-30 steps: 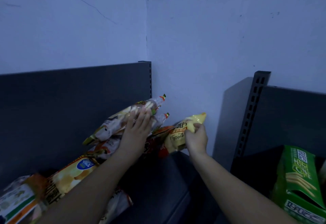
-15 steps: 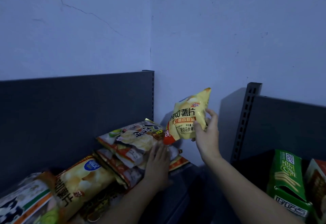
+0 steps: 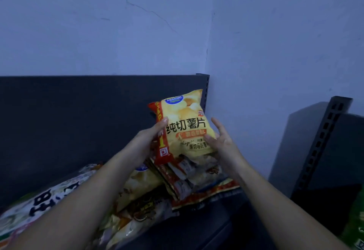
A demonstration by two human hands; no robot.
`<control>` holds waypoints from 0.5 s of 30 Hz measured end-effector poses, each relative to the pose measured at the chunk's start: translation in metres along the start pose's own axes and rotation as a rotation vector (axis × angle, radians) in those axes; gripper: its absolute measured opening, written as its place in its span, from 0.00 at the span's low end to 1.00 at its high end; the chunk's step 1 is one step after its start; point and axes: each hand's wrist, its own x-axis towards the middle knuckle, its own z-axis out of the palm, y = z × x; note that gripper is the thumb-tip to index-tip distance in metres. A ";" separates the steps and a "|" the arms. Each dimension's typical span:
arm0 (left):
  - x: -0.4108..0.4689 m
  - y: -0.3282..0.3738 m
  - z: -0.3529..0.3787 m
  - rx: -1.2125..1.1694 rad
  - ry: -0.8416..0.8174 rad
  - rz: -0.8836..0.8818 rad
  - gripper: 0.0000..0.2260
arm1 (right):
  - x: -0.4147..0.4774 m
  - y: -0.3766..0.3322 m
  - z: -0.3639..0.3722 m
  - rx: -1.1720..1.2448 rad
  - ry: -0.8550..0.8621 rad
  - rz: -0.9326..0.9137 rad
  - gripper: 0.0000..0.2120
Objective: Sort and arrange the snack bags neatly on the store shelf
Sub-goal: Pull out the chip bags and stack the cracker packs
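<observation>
Slumped along the left of the shelf (image 3: 206, 232): a heap of snack bags (image 3: 189, 178), overlapping and crooked against the dark back panel (image 3: 78, 112). Rising over the heap: the left hand (image 3: 146, 141), clamped on the left edge of the yellow chip bag (image 3: 187, 125), thumb laid across the red side strip, the rest hidden behind the pack. Held clear of the shelf, upright, long axis near vertical with the top tipped slightly left, printed face toward the camera, bottom seam just above the pile. Touching the bag's lower right corner: the right hand (image 3: 221, 141), fingers (image 3: 216, 125) spread and nearly straight, thumb resting on the front, seemingly more a steadying touch than a hold. Judging from this, left hand as the carrier; likely best lowered straight down and back toward the panel, kept standing. Farther right and well apart: a slotted upright (image 3: 323, 143) and a green box (image 3: 354, 228).
</observation>
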 end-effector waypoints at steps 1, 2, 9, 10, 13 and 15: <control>-0.002 -0.002 -0.009 -0.007 -0.012 -0.042 0.27 | 0.002 0.005 0.008 -0.046 -0.066 0.019 0.32; -0.004 -0.005 -0.018 -0.034 -0.003 -0.066 0.29 | 0.005 0.009 0.016 -0.068 -0.139 0.040 0.30; -0.026 -0.028 -0.063 -0.109 0.315 0.003 0.29 | 0.011 0.028 0.062 -0.419 -0.285 0.013 0.25; -0.030 -0.032 -0.062 -0.104 0.335 0.001 0.28 | 0.011 0.033 0.064 -0.401 -0.288 0.015 0.26; -0.035 -0.038 -0.054 -0.058 0.411 0.041 0.25 | 0.012 0.043 0.078 -0.325 -0.327 0.074 0.25; -0.037 -0.037 -0.053 -0.037 0.459 0.079 0.28 | 0.013 0.044 0.086 -0.323 -0.322 0.042 0.18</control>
